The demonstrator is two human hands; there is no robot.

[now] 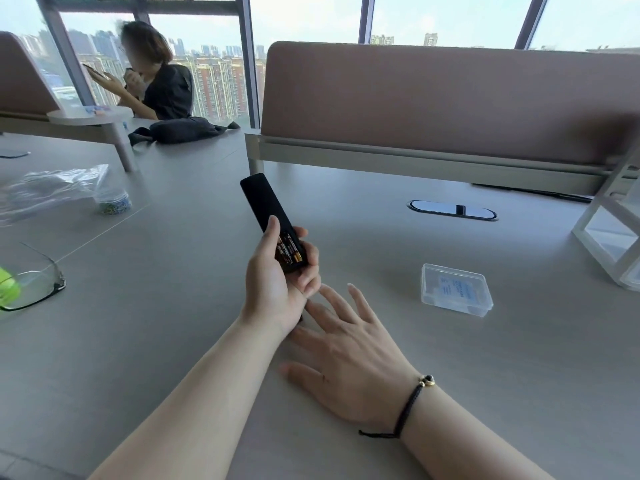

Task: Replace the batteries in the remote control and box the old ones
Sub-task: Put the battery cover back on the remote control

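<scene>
The right hand [349, 355] is lying flat and empty on the worktop [485, 375], fingers spread. Just beyond it, the left hand [277, 285] is gripping the remote control [261, 206], whose open compartment is showing the batteries [289, 251]. Further right, the clear box [456, 289] is sitting closed. If the remote is tilting, the batteries could be slipping out and rolling away.

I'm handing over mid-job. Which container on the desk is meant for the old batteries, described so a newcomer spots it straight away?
Start from the oval cable port in the grey desk, below the pink divider panel. Nearer the camera and slightly right lies a small clear plastic box, lid closed, flat on the desk to the right of both hands. Unlike the tall white frame at the right edge, it is low, transparent and has a pale blue label.
</scene>
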